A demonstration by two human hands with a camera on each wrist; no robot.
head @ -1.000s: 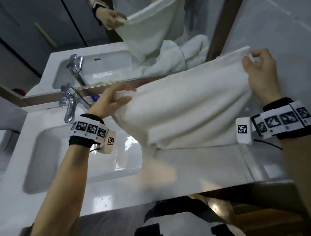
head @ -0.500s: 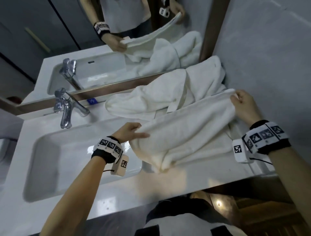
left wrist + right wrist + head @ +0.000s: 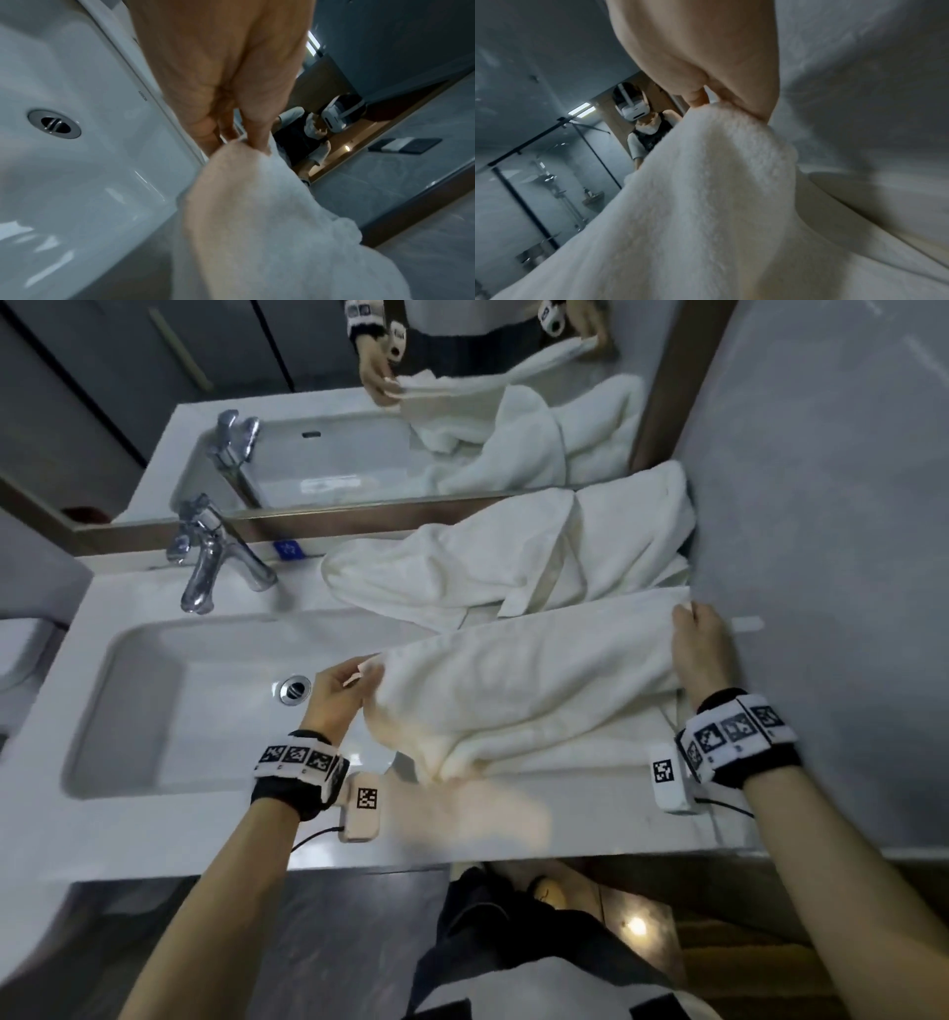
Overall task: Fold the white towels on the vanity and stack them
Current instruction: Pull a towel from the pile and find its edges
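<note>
White glossy vanity counter (image 3: pixel 513 829) fills the near view, its front edge just above the person's dark clothing. Over the right part of the counter, a white terry towel (image 3: pixel 524 690) hangs stretched between two hands, its lower edge sagging in loose folds onto the counter surface. Closest on the left, the left hand (image 3: pixel 336 695) pinches one top corner between thumb and fingertips, held above the basin; the left wrist view shows those fingertips (image 3: pixel 257 140) closed on the cloth. On the right, the right hand (image 3: pixel 701 649) curls its fingers round the opposite top corner, close to the grey side wall (image 3: pixel 821 505). Judging by its droop, the towel is soft, light and limp, unlikely to slip or break, and best taken by its corners or along a hem so that edges can be matched. To the left lies the rectangular white ceramic basin (image 3: pixel 154 690), which holds only a round chrome drain (image 3: pixel 293 688); no water shows. Farther back, a second white towel (image 3: pixel 513 557) lies crumpled and unfolded on the counter against the wall, beside a chrome tap (image 3: pixel 210 557). Beyond that, a wood-framed mirror (image 3: pixel 154 403) reflects the hands and towels.
</note>
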